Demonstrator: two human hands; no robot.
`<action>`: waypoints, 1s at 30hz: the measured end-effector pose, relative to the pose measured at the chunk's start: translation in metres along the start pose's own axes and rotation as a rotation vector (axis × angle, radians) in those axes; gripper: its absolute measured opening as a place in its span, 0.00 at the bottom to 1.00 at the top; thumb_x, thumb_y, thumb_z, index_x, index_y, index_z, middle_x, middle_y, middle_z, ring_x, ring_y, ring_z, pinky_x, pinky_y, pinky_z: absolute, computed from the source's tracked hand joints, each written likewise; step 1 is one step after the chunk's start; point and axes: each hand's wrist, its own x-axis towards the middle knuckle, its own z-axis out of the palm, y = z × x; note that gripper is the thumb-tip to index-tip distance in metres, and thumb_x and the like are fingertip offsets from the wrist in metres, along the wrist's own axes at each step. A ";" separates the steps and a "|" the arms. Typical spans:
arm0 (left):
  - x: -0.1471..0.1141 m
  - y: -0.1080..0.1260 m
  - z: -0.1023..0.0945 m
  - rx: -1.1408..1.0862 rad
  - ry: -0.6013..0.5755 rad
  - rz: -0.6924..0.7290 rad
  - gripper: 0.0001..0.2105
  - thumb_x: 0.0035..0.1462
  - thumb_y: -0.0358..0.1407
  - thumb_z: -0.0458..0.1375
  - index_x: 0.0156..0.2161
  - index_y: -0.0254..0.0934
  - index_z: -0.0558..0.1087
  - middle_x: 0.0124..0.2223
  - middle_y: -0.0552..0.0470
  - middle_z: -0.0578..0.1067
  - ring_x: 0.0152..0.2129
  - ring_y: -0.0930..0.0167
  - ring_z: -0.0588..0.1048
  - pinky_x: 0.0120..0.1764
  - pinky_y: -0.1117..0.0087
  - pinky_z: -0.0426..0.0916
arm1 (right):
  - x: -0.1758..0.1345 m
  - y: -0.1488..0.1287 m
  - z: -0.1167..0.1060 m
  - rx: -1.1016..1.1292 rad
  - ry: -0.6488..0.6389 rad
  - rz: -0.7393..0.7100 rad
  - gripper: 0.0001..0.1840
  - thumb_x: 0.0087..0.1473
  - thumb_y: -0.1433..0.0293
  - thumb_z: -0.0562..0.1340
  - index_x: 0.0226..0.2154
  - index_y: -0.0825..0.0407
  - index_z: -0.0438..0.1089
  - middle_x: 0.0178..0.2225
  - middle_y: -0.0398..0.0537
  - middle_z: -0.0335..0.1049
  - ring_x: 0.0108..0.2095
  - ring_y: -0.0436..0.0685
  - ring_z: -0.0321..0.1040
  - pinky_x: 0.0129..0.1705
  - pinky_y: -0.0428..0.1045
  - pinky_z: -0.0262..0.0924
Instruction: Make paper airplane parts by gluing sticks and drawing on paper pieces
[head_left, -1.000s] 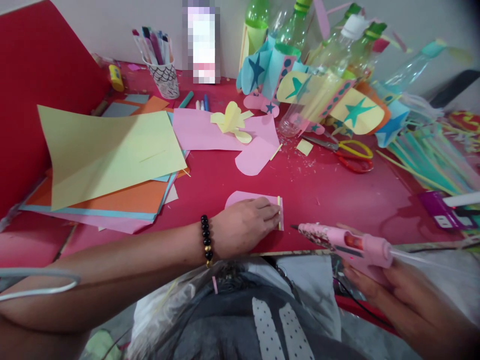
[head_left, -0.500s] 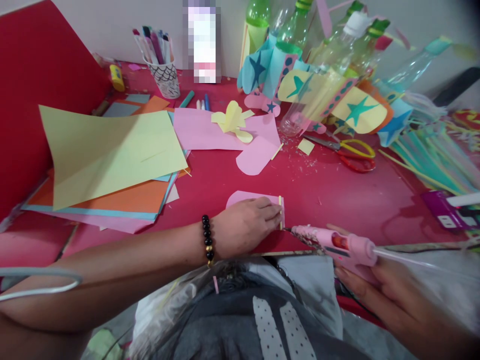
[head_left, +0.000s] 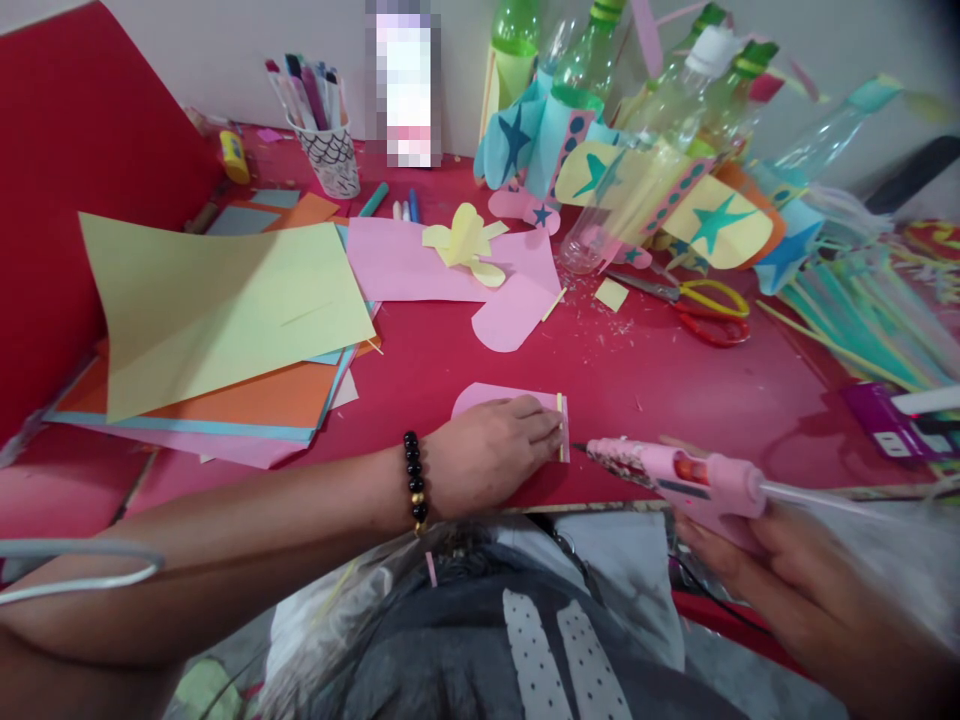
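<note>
My left hand [head_left: 499,450] lies flat, fingers stretched out, over a rounded piece of pink paper [head_left: 471,394] and presses it to the table. A thin yellow paper strip [head_left: 560,428] runs along that paper's right end, beside my fingertips. In my right hand [head_left: 772,565] is a pink hot glue gun [head_left: 697,485], its dark nozzle pointing left, slightly apart from the paper's edge. A clear glue stick [head_left: 810,500] sticks out of the gun's back. My right fingers are wrapped round the handle and partly hidden.
Stacked coloured paper sheets [head_left: 225,310] lie at left. Farther back are a pen cup [head_left: 326,155], a pink sheet [head_left: 405,260] bearing yellow cut-outs [head_left: 466,245], and scissors [head_left: 705,300]. Decorated plastic bottles [head_left: 585,75] crowd the back right, with a purple box [head_left: 892,420] nearer.
The glue gun has drawn back a little to the right, its nozzle moving off the lower end of the yellow strip. My left hand has stayed in place.
</note>
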 end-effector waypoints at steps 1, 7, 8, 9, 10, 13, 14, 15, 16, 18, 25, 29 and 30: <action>0.000 0.000 -0.001 0.003 -0.012 -0.004 0.16 0.67 0.29 0.44 0.55 0.27 0.68 0.56 0.41 0.71 0.54 0.65 0.68 0.58 0.64 0.60 | 0.000 0.002 -0.003 0.014 -0.006 0.038 0.13 0.51 0.57 0.63 0.39 0.43 0.75 0.25 0.46 0.76 0.25 0.63 0.74 0.25 0.54 0.72; 0.000 0.001 0.000 0.006 0.003 -0.007 0.15 0.66 0.29 0.46 0.54 0.27 0.68 0.56 0.38 0.71 0.54 0.65 0.68 0.56 0.63 0.62 | 0.013 0.014 -0.022 0.045 -0.085 0.209 0.17 0.50 0.52 0.63 0.25 0.48 0.71 0.12 0.41 0.64 0.10 0.53 0.59 0.11 0.47 0.56; -0.001 0.000 0.001 0.006 0.009 -0.005 0.15 0.66 0.29 0.47 0.54 0.27 0.68 0.56 0.38 0.71 0.54 0.65 0.68 0.57 0.63 0.62 | 0.019 0.014 -0.024 0.039 -0.044 0.232 0.18 0.49 0.52 0.64 0.23 0.49 0.69 0.12 0.41 0.65 0.11 0.52 0.59 0.11 0.47 0.56; -0.001 0.000 0.001 0.003 0.013 -0.005 0.16 0.66 0.29 0.47 0.54 0.27 0.69 0.56 0.39 0.72 0.54 0.65 0.68 0.57 0.63 0.61 | 0.026 0.013 -0.026 0.045 -0.007 0.244 0.18 0.47 0.52 0.65 0.22 0.49 0.68 0.12 0.41 0.65 0.11 0.52 0.60 0.12 0.47 0.56; -0.001 0.000 0.001 -0.001 0.015 -0.005 0.16 0.66 0.29 0.47 0.55 0.27 0.69 0.56 0.39 0.72 0.55 0.65 0.68 0.58 0.63 0.61 | 0.033 0.013 -0.028 0.057 0.049 0.261 0.17 0.46 0.53 0.66 0.24 0.49 0.67 0.12 0.41 0.66 0.12 0.52 0.61 0.13 0.47 0.56; -0.002 -0.001 0.001 -0.013 0.027 -0.006 0.16 0.67 0.30 0.47 0.55 0.29 0.69 0.56 0.41 0.71 0.55 0.66 0.67 0.59 0.64 0.59 | 0.058 0.010 -0.029 0.222 0.170 0.321 0.17 0.46 0.55 0.68 0.26 0.49 0.64 0.16 0.43 0.71 0.16 0.53 0.67 0.17 0.46 0.58; -0.002 -0.001 0.001 -0.015 0.030 -0.004 0.16 0.67 0.30 0.47 0.55 0.30 0.69 0.56 0.41 0.71 0.55 0.66 0.67 0.60 0.64 0.58 | 0.067 0.011 -0.028 0.296 0.136 0.331 0.17 0.46 0.56 0.68 0.27 0.49 0.64 0.17 0.44 0.72 0.17 0.53 0.68 0.19 0.46 0.59; -0.002 -0.001 0.001 -0.016 0.035 -0.003 0.16 0.66 0.30 0.48 0.55 0.30 0.69 0.57 0.41 0.71 0.55 0.67 0.67 0.60 0.64 0.58 | 0.076 0.012 -0.027 0.365 0.160 0.324 0.18 0.47 0.56 0.68 0.27 0.49 0.63 0.16 0.43 0.72 0.17 0.52 0.67 0.19 0.45 0.58; -0.002 -0.001 0.001 -0.016 0.043 -0.003 0.16 0.66 0.30 0.48 0.55 0.30 0.69 0.57 0.42 0.71 0.55 0.67 0.67 0.60 0.64 0.58 | 0.085 0.015 -0.026 0.404 0.158 0.327 0.17 0.47 0.56 0.68 0.27 0.49 0.63 0.17 0.43 0.71 0.18 0.52 0.67 0.19 0.44 0.57; -0.003 0.000 0.002 -0.017 0.065 -0.010 0.15 0.66 0.30 0.49 0.55 0.31 0.70 0.57 0.42 0.71 0.55 0.67 0.68 0.59 0.64 0.59 | 0.104 0.023 -0.022 0.410 0.159 0.290 0.17 0.47 0.56 0.68 0.26 0.50 0.64 0.18 0.42 0.72 0.18 0.50 0.65 0.19 0.44 0.56; -0.004 0.000 0.004 0.013 0.061 -0.026 0.16 0.65 0.30 0.50 0.55 0.32 0.70 0.58 0.44 0.71 0.54 0.67 0.69 0.59 0.65 0.61 | 0.157 0.059 -0.016 0.249 0.175 0.144 0.16 0.52 0.55 0.61 0.28 0.52 0.70 0.16 0.36 0.60 0.17 0.49 0.58 0.20 0.45 0.51; -0.003 0.001 0.000 -0.002 0.038 -0.042 0.16 0.65 0.31 0.49 0.55 0.32 0.70 0.58 0.44 0.71 0.54 0.66 0.69 0.58 0.65 0.61 | 0.176 0.072 -0.017 0.089 0.174 0.119 0.20 0.52 0.53 0.59 0.26 0.52 0.71 0.15 0.38 0.61 0.18 0.50 0.61 0.22 0.46 0.52; -0.002 0.001 -0.001 -0.003 0.037 -0.041 0.16 0.65 0.30 0.49 0.55 0.31 0.70 0.58 0.44 0.71 0.54 0.66 0.69 0.59 0.65 0.61 | 0.180 0.075 -0.016 0.070 0.175 0.123 0.19 0.52 0.53 0.60 0.26 0.52 0.72 0.15 0.38 0.62 0.18 0.51 0.62 0.23 0.46 0.53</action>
